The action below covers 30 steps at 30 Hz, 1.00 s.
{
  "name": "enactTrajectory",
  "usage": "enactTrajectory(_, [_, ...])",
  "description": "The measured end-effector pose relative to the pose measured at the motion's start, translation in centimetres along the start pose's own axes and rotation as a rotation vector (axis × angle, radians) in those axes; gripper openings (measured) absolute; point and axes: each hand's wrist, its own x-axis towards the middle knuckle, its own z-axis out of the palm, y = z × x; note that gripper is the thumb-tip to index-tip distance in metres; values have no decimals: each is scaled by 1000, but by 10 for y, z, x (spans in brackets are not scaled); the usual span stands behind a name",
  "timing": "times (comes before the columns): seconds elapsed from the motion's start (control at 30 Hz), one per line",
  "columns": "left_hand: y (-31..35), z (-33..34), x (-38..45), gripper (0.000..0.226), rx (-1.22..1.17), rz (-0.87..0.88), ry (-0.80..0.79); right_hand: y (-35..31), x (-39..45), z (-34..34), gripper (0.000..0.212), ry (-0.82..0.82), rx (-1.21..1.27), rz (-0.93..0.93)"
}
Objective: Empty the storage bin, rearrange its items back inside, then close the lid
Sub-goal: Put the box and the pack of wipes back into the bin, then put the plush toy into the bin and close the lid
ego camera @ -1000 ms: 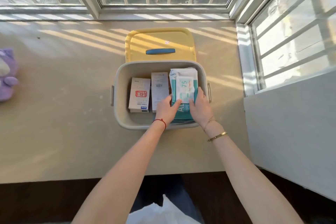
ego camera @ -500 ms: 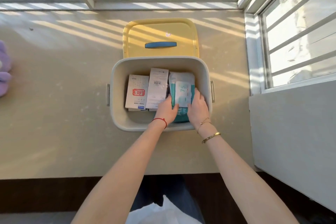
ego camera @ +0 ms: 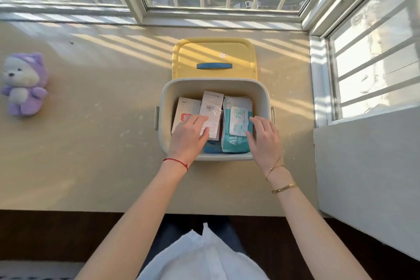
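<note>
The left hand [ego camera: 189, 135] lies palm-down in the storage bin [ego camera: 216, 85], fingers on a white packet [ego camera: 210, 109]. The right hand [ego camera: 264, 137] hovers with fingers loosely spread, holding nothing, beside the wipes pack [ego camera: 236, 125].

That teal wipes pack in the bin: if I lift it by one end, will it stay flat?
Probably not: the wipes pack is a soft pouch with a crinkled top, so it would likely sag. Its glossy film looks slippery. It seems full, so fairly heavy.

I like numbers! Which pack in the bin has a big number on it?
The teal wipes pack on the right shows 75; the two white boxes show none that big.
</note>
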Motion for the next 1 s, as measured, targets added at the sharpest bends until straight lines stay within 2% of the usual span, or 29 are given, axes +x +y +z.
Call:
enactTrajectory(0.17, [-24, -51, -37, 28, 35, 1, 144, -27, -12, -26, 36, 50, 5, -79])
enactTrajectory(0.53, [-103, -148, -124, 28, 118, -211, 405, -139, -24, -37, 35, 64, 90, -258])
enactTrajectory(0.8, [-227, -217, -156, 28, 159, -268, 490, -256, -6, 1, 32, 76, 68, -306])
enactTrajectory(1.0, [-343, -280, -160, 28, 198, -268, 482, -369, 8, 51, 33, 87, 118, -246])
